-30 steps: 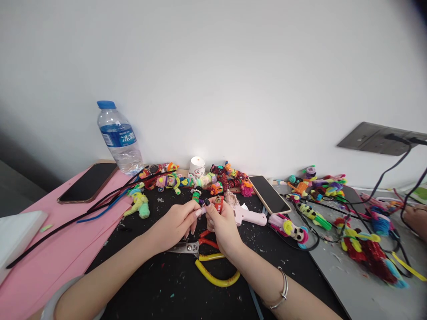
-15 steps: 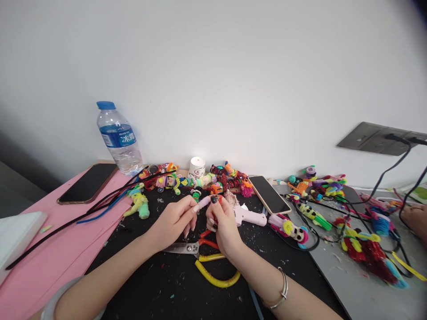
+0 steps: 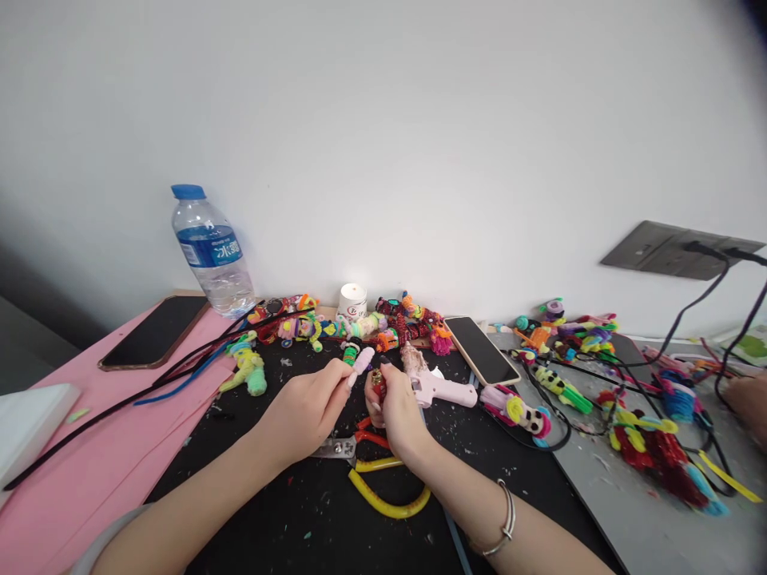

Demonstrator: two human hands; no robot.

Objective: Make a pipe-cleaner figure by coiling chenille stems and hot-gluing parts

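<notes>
Two bare hands work just left of a pale pink plastic glue gun (image 3: 448, 391) on a black-surfaced counter (image 3: 281, 503).
Multicoloured fuzzy figures (image 3: 419, 321) crowd the space beyond the glue gun, a white paper cup (image 3: 352, 302) among them to its left; a pale-edged phone with a dark screen (image 3: 482, 351) lies just beyond its handle, and scissors with red and yellow handles (image 3: 377, 464) lie on its near left, partly covered by the right hand (image 3: 403, 411). The left hand (image 3: 315, 407), back upward, pinches a pale lilac fuzzy piece (image 3: 363, 359) left of the glue gun, tip pointing up and right. The right hand, thumb uppermost, curls around a small red lighter with a metal top (image 3: 377, 378), between the lilac piece and the glue gun.
</notes>
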